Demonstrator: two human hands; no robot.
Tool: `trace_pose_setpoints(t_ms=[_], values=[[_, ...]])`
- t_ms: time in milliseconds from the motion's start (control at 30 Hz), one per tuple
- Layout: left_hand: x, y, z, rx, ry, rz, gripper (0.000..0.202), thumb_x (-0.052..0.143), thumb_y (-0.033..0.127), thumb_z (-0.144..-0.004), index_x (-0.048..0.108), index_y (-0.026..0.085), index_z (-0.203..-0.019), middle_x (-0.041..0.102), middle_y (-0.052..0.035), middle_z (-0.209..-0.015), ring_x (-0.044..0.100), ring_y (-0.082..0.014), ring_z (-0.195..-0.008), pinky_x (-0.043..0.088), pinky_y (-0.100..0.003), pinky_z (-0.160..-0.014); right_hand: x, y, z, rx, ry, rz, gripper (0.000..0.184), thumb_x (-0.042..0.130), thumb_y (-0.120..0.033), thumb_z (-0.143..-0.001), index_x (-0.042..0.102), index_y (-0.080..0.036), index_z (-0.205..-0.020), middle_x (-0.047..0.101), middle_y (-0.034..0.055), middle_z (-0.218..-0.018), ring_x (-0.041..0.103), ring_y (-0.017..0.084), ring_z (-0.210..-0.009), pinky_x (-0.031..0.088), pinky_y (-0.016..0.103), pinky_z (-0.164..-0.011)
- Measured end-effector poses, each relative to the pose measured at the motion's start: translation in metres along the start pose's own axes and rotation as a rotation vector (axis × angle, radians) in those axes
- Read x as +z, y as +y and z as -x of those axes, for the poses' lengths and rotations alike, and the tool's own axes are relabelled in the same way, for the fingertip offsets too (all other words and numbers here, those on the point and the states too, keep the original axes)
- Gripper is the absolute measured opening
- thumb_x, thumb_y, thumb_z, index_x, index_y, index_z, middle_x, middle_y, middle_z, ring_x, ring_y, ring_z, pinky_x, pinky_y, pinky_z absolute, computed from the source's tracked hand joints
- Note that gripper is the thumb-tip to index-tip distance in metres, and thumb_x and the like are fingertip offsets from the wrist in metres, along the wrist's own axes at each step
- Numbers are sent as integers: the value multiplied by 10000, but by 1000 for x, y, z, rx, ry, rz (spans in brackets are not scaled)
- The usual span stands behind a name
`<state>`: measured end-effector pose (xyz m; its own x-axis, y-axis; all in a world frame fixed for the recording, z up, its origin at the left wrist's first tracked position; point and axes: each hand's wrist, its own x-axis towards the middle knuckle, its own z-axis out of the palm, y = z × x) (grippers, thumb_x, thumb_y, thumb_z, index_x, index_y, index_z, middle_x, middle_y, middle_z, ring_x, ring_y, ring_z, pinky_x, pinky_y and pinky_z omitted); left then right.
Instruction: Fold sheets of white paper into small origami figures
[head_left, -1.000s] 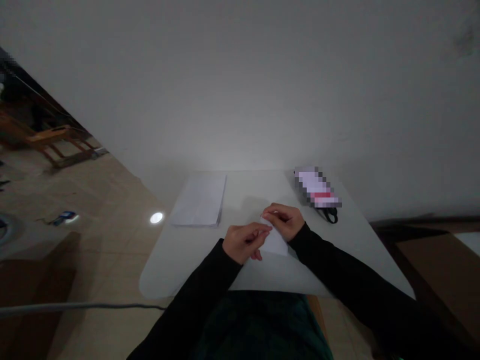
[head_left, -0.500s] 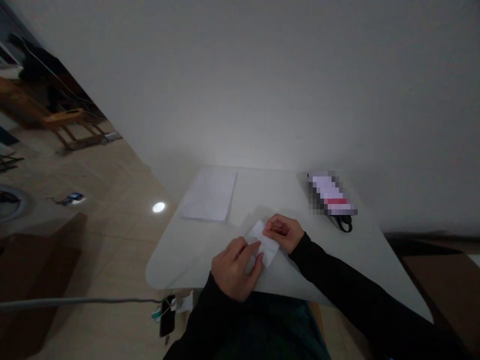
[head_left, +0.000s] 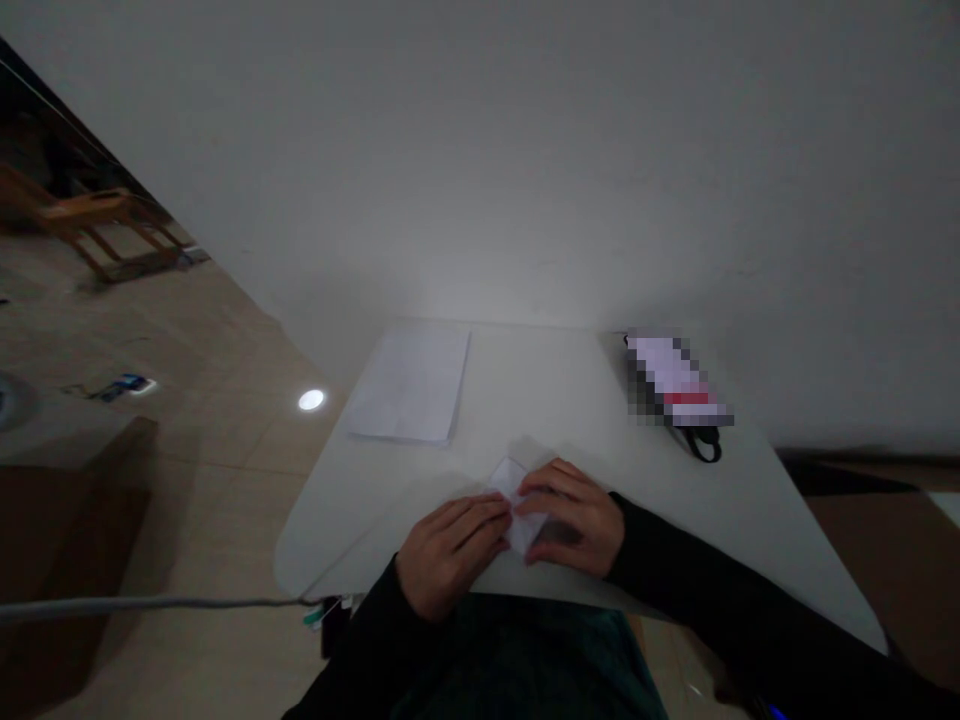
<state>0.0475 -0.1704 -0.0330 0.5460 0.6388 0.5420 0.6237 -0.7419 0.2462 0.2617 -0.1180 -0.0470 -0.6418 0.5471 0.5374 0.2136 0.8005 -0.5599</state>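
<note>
A small folded piece of white paper [head_left: 524, 536] lies near the front edge of the white table [head_left: 540, 390], between my two hands. My left hand [head_left: 455, 548] grips its left side, the fingers pressed together and the thumb mostly hidden below them. From the right, my right hand [head_left: 576, 515] holds the paper with curved fingers on top and the thumb at its lower edge. Parts of the paper are covered by my fingertips. Beyond my left hand, a stack of white paper sheets [head_left: 412, 385] lies flat on the table.
At the table's back right lies a blurred-out object [head_left: 675, 380] with a black strap loop [head_left: 705, 443]. A grey cable [head_left: 150, 607] crosses at lower left. The wall [head_left: 525, 180] rises behind the table. On the floor at left are a wooden chair [head_left: 97, 210] and a brown box [head_left: 67, 540].
My left hand has flattened its fingers onto the paper's left side. My right hand has opened from a pinch and shifted lower right. The paper is turned and the view has moved slightly.
</note>
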Motion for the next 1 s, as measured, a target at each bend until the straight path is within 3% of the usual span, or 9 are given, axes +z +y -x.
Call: trace_pose_setpoints(t_ms=[67,200,300,433,667,833,1000], values=[[0,-1,-1,8,-11,-9,222,527,163,-871,602,147,-1078,690,-78,-1032,639,-179,-991,561,-312,-831,-2,2,2,-12,-33,17,398,663,-475,-737,626,-178,-999,616,109,-977,541,202,-868,479,354,-741],[-1,-3,-3,-1,-36,-11,216,520,130,-865,614,150,-1058,683,-82,-1042,632,-189,-976,564,-329,-813,-6,5,-2,-81,-44,68,213,615,-338,-813,640,-176,-950,640,97,-955,561,176,-835,491,314,-720],[-2,-3,-6,-31,-36,20,216,540,106,-846,623,150,-1040,686,-81,-1011,630,-192,-920,571,-324,-765,-7,4,-5,-100,18,107,120,605,-262,-825,651,-175,-894,658,83,-894,576,160,-796,504,289,-690],[-4,-3,-13,-116,-23,93,196,535,93,-842,631,155,-1002,686,-68,-941,624,-165,-840,578,-287,-692,-6,4,-5,-41,65,100,116,600,-225,-829,640,-143,-901,658,94,-830,580,160,-763,522,280,-640],[-3,-2,-19,-316,29,194,102,577,104,-820,637,174,-862,679,-46,-886,622,-143,-822,574,-266,-692,-8,3,-5,7,121,113,95,603,-126,-807,642,-134,-893,653,110,-817,596,173,-776,541,273,-624],[-4,1,-25,-441,42,243,92,589,107,-812,645,179,-804,673,-31,-845,626,-126,-787,561,-249,-694,-14,0,-9,147,91,51,73,602,-156,-813,661,-165,-855,633,95,-863,574,156,-758,538,275,-605],[-3,2,-30,-541,62,210,77,607,117,-802,655,174,-786,673,-16,-826,636,-112,-755,550,-219,-683,-12,-2,-13,348,148,6,46,662,-154,-763,647,-158,-720,578,79,-864,550,156,-788,522,279,-618]])
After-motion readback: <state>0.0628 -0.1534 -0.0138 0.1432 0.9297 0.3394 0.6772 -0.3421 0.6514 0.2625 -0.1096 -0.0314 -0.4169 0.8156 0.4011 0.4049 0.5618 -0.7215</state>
